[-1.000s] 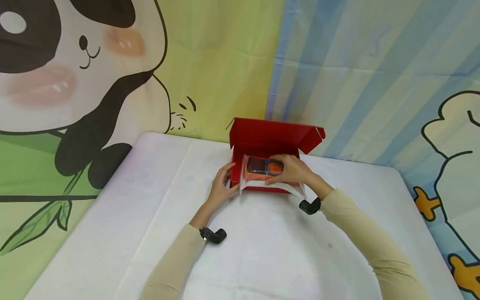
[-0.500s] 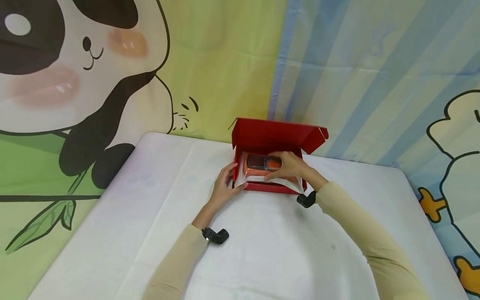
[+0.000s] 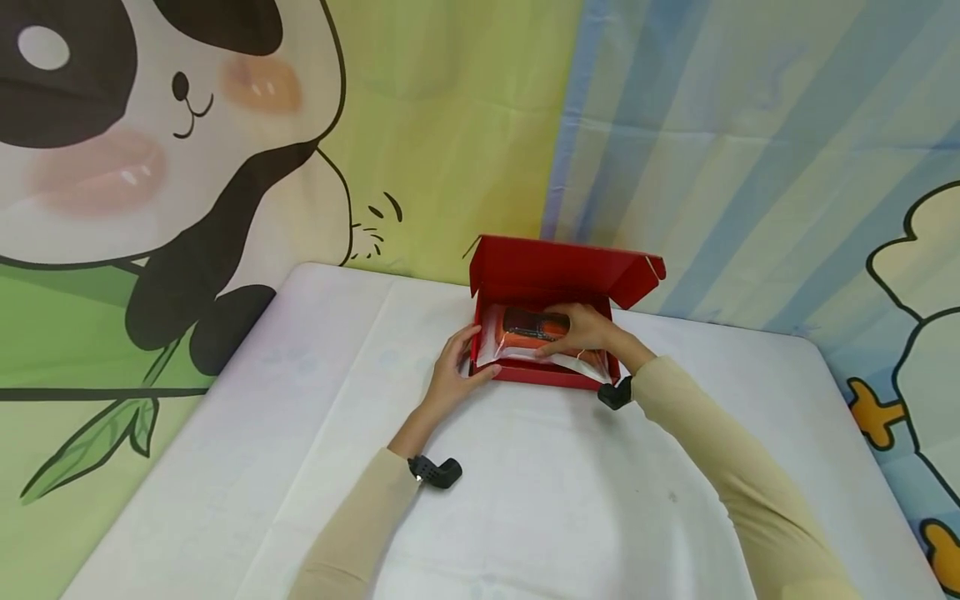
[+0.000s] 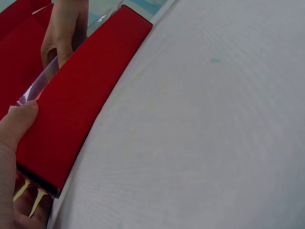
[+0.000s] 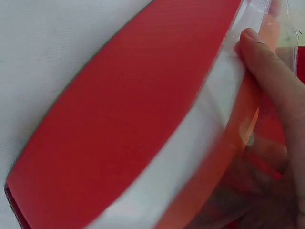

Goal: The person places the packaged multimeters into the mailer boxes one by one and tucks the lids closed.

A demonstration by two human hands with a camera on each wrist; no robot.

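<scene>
An orange multimeter (image 3: 517, 338) with a dark screen lies low inside an open red cardboard box (image 3: 555, 374), wrapped in a clear plastic bag (image 5: 290, 36). My right hand (image 3: 588, 329) grips it from above; in the right wrist view the thumb lies along its near side, over the bag. My left hand (image 3: 450, 382) holds the box's front left corner. Its thumb rests on the front wall's top edge in the left wrist view, and the fingers are round the left side. The right hand covers part of the multimeter's dial end.
The box's lid (image 3: 566, 262) stands raised at the back, close to the printed curtain (image 3: 450, 150). A white cloth (image 3: 517, 500) covers the table under the box. Each wrist wears a black camera band (image 3: 435, 473).
My right hand has lowered the bagged multimeter from above the front wall down into the box. My left hand stays at the front left corner, now with its thumb on the front wall.
</scene>
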